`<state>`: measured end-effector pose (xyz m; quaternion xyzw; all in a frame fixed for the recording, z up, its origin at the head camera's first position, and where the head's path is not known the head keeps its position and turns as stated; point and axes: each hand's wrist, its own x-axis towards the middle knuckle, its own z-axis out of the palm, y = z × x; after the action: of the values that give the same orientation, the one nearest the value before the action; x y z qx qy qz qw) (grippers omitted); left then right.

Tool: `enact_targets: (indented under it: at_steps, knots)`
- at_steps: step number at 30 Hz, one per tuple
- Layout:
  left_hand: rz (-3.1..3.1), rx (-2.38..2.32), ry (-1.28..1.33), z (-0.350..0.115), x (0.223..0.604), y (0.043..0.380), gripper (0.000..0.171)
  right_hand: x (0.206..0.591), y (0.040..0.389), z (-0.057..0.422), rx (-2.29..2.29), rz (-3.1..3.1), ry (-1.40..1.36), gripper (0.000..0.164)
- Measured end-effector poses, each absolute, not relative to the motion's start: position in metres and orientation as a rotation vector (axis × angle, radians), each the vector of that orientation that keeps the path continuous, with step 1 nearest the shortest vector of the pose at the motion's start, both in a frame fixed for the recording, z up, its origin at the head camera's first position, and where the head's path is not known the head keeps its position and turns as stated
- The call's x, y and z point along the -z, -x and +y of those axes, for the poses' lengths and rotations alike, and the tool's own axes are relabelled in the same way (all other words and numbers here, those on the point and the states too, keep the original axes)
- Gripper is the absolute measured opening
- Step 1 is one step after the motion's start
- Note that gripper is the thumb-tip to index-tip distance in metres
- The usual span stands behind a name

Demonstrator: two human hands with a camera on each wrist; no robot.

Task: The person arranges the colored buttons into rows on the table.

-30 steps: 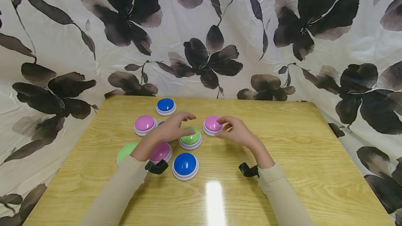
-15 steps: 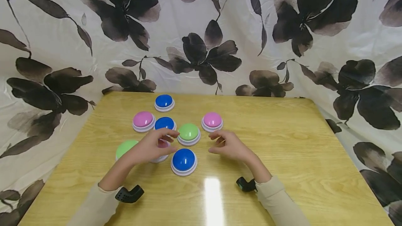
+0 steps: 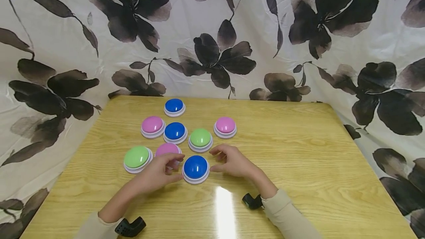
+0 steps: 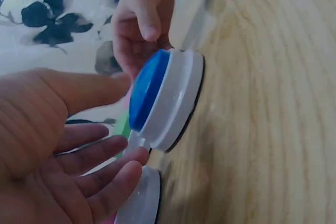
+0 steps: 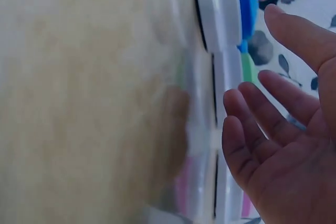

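A blue dome push button on a round white base sits at the front of a group of such buttons. My left hand is at its left side, thumb and fingers spread loosely, partly covering a pink button. On the other side my right hand has its fingertips close to the base, with the fingers relaxed. In the left wrist view the blue button stands between both hands, and the left palm holds nothing. The right wrist view shows the right hand with its palm bare beside the white bases.
Behind are a green button, a pink button, two blue ones, the nearer blue button and the far blue button, and another pink button. A second green button lies left. Floral cloth hangs behind the wooden table.
Both hands have come back toward me, the left from above the green button, the right from beside the far pink button. They now flank the front blue button.
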<state>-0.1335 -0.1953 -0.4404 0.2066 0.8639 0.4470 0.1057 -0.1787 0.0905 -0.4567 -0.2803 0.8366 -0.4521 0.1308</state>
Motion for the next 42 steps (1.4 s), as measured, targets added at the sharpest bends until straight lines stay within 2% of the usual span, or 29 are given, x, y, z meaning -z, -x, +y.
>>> enact_targets:
  at_steps: [12, 22, 30, 42]
  knots:
    - [2.767, -1.132, -0.567, -0.178, 0.449, 0.131, 0.069, 0.458, 0.175, 0.080, 1.293, 2.368, 0.839, 0.060]
    - [2.844, -1.078, -0.427, -0.163, 0.451, 0.131, 0.063, 0.462, 0.176, 0.071, 1.247, 2.390, 0.907, 0.062]
    - [2.876, -1.085, -0.459, -0.154, 0.456, 0.131, 0.064, 0.459, 0.177, 0.076, 1.234, 2.421, 0.947, 0.062]
    - [2.770, -1.332, -0.464, -0.150, 0.452, 0.126, 0.064, 0.449, 0.180, 0.089, 1.260, 2.409, 0.912, 0.062]
